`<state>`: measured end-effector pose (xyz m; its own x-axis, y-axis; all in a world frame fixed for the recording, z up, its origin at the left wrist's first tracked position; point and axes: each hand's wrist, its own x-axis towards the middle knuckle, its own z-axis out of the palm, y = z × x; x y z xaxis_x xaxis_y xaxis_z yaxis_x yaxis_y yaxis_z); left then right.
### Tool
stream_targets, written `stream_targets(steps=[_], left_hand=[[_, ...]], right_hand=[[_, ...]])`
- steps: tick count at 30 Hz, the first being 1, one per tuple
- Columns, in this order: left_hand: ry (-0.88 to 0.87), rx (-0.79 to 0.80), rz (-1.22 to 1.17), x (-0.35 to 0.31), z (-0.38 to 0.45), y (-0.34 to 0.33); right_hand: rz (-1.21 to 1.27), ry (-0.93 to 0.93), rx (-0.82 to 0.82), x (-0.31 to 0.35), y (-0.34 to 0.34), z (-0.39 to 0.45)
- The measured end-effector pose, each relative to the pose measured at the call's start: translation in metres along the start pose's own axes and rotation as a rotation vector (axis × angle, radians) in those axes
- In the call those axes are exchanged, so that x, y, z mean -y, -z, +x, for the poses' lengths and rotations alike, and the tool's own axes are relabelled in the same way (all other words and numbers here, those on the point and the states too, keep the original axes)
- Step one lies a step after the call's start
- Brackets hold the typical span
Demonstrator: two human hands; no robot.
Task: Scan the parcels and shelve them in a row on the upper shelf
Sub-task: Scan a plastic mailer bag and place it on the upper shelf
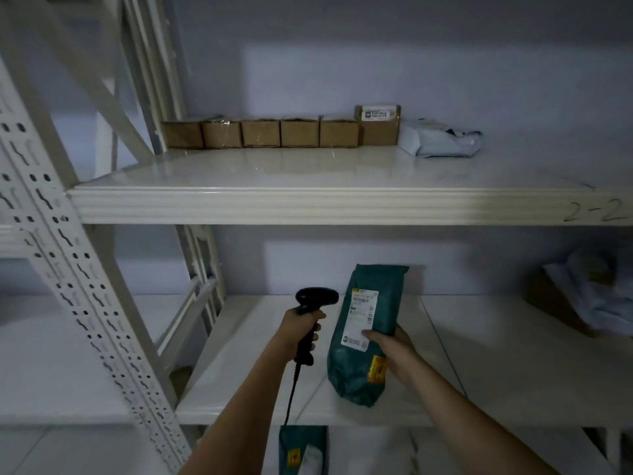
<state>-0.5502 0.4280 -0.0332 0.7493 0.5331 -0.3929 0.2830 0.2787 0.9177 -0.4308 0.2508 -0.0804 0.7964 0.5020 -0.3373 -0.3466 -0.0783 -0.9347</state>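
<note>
Left hand (301, 329): fingers curled round the grip of a black pistol-shaped barcode scanner (313, 315), its head turned toward the parcel just beside it; a black cable (291, 395) hangs from the handle's base.
Right hand (394, 351): thumb pinching the front of a dark green plastic mailer bag (363, 337), fingers behind it; bag held upright, slightly tilted, above the white lower shelf (479, 371); white printed label (361, 318) and a small yellow sticker (376, 368) face outward.
White upper shelf (274, 200), edge pencilled "2-2": row of five small brown cardboard boxes (260, 133) along the back wall, touching side to side; a taller brown box with a white label (378, 125) next in line; a pale grey poly mailer (442, 140) lying at the right end.
Lower shelf, far right: heap of pale bags over a brown carton (589, 293).
Below the lower shelf: another green mailer (301, 450), partly hidden.
White perforated steel upright (68, 269) at left.
</note>
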Motion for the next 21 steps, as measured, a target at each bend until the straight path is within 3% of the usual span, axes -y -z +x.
stream_targets(steps=[21], left_hand=[[-0.102,0.014,0.114,-0.025,-0.02,-0.049]], right_hand=[[0.07,0.039,0.101,0.014,0.022,-0.007]])
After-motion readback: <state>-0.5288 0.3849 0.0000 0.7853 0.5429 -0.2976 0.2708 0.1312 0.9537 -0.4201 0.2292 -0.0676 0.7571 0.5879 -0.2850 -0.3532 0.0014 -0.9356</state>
